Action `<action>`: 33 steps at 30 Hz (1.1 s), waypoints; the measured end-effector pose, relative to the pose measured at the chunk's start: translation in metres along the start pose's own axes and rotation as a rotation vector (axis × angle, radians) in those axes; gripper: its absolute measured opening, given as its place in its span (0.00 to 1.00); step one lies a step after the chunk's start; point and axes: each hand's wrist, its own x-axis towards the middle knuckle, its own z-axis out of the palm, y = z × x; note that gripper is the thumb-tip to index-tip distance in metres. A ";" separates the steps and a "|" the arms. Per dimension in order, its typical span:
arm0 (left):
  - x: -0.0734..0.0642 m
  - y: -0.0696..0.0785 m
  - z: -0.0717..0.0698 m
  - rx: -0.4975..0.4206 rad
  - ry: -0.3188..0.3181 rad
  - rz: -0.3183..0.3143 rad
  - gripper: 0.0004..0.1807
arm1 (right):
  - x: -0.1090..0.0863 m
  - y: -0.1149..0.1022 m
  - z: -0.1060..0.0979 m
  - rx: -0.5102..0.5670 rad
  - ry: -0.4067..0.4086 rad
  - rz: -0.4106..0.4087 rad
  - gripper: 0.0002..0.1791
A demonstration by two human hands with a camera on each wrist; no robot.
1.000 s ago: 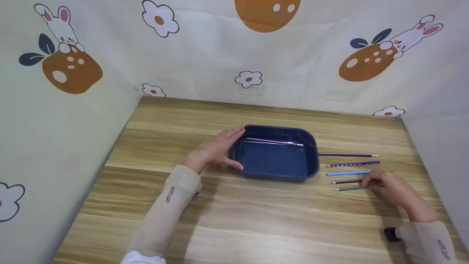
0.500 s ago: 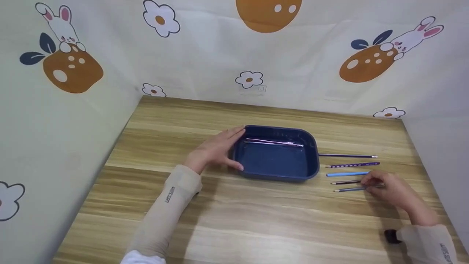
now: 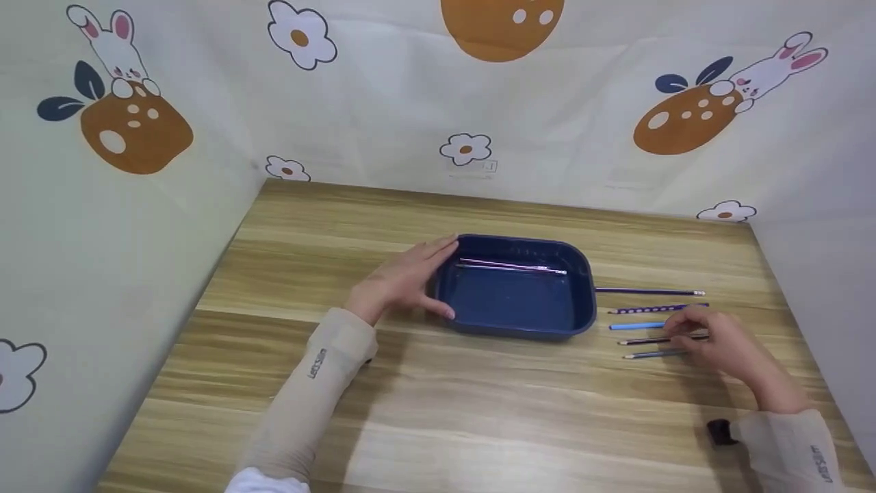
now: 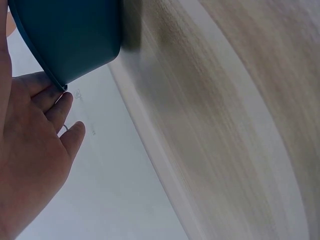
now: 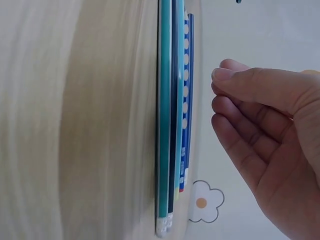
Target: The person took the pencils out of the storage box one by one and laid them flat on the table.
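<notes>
A dark blue rectangular tray (image 3: 514,333) stands mid-table. My left hand (image 3: 404,277) rests on its left end, thumb and fingers spread along the rim. In the left wrist view the fingertips touch the rim of the tray (image 4: 85,37). Inside, a slim pencil (image 3: 503,265) lies along the far wall. My right hand (image 3: 715,342) hovers over a row of pencils, thumb and fingers loosely bent with nothing between them. Below it are a light blue stick (image 3: 636,326), a dark pencil (image 3: 640,342) and a grey-blue pencil (image 3: 650,354). The right wrist view shows a green pencil (image 5: 164,110) nearest.
Farther back in the row lie a purple pencil with pale dots (image 3: 643,309) and a dark pencil (image 3: 650,292), its left end hidden by the tray. A printed white curtain (image 3: 383,103) rises behind the wooden table (image 3: 479,418) and at both sides.
My right hand has shifted left and slightly away from me, from the nearer pencils to over the light blue stick. The left hand and tray have stayed in place.
</notes>
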 end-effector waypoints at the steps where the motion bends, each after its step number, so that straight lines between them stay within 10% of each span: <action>1: 0.000 0.000 0.000 0.002 -0.001 0.000 0.70 | 0.002 -0.002 0.000 -0.001 -0.001 -0.002 0.10; 33: 0.000 0.003 -0.006 -0.017 -0.036 0.010 0.69 | 0.066 -0.058 0.018 0.120 -0.043 -0.150 0.11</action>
